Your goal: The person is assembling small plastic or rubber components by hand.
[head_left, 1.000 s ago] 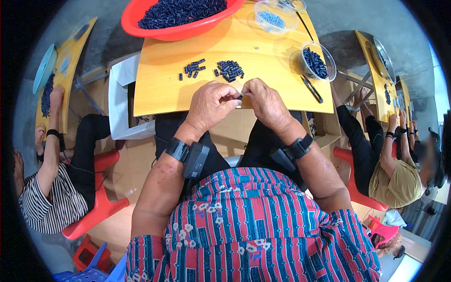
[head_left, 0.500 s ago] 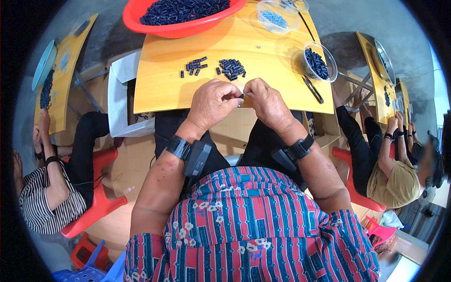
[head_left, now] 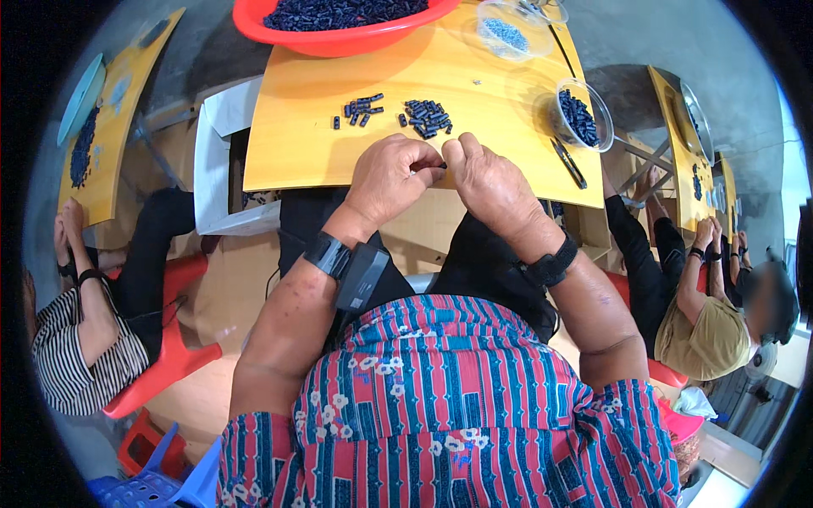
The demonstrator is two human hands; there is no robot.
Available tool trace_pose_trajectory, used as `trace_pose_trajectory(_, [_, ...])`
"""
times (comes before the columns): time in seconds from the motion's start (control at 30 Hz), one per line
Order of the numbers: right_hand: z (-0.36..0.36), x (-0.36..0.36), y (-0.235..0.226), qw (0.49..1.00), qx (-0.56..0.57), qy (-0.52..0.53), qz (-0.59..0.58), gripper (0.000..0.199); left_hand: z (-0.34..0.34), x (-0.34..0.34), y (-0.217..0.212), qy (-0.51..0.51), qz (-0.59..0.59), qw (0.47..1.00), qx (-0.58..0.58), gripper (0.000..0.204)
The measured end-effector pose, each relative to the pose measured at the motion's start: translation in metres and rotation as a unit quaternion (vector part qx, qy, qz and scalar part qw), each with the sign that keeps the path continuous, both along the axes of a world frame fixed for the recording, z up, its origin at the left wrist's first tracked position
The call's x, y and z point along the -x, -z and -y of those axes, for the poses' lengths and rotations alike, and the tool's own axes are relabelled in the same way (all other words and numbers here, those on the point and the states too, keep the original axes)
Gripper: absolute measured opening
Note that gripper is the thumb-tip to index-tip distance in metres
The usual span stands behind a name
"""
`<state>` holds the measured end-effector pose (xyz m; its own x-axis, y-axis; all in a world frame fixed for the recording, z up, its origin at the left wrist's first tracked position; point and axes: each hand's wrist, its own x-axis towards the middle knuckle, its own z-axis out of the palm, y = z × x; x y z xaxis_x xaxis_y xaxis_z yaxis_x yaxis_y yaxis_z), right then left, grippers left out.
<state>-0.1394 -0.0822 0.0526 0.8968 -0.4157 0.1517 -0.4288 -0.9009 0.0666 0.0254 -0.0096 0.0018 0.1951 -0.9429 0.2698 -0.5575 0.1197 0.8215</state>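
Observation:
Just over the table's near edge, my left hand (head_left: 388, 179) pinches a small black plastic piece (head_left: 441, 166) between thumb and fingertips. Most of that piece is covered by the fingers. My right hand (head_left: 493, 184) is closed beside it, its curled fingertips close against the piece; what they grip, if anything, is hidden. Beyond my hands lie two small groups of short black cylindrical pieces: a looser left group (head_left: 362, 109) and a denser right pile (head_left: 428, 118).
A red basin (head_left: 347, 38) full of black pieces stands at the far side of the yellow table (head_left: 313, 157). On the right are a tub of black pieces (head_left: 578, 118), a tub of small pale-blue parts (head_left: 506, 34) and a black cutter-like tool (head_left: 568, 162). People sit at tables on both sides.
My right hand has rolled over slightly, and its fingertips have drawn a little to the right. The left hand keeps its pinch. The whole view has shifted slightly.

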Motion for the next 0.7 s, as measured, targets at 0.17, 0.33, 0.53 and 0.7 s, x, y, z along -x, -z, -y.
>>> trace_pose_trajectory(0.17, [0.003,-0.003,-0.006,0.995,0.068,-0.044,-0.053,0.015,0.0,0.0,-0.003,0.007,0.017,1.0,-0.014,0.015])
trace_pose_trajectory(0.33, [0.005,-0.007,-0.01,0.989,0.089,-0.066,-0.098,0.016,0.001,0.001,-0.001,0.003,0.046,0.999,-0.002,0.016])
trace_pose_trajectory(0.53, [0.013,-0.001,0.004,0.997,-0.012,-0.067,0.026,0.011,0.0,0.001,0.005,-0.011,-0.002,1.0,0.012,0.013])
trace_pose_trajectory(0.7, [0.0,0.002,0.027,0.75,-0.539,0.132,0.36,0.011,0.0,-0.001,0.005,0.002,-0.016,1.0,0.017,0.013])
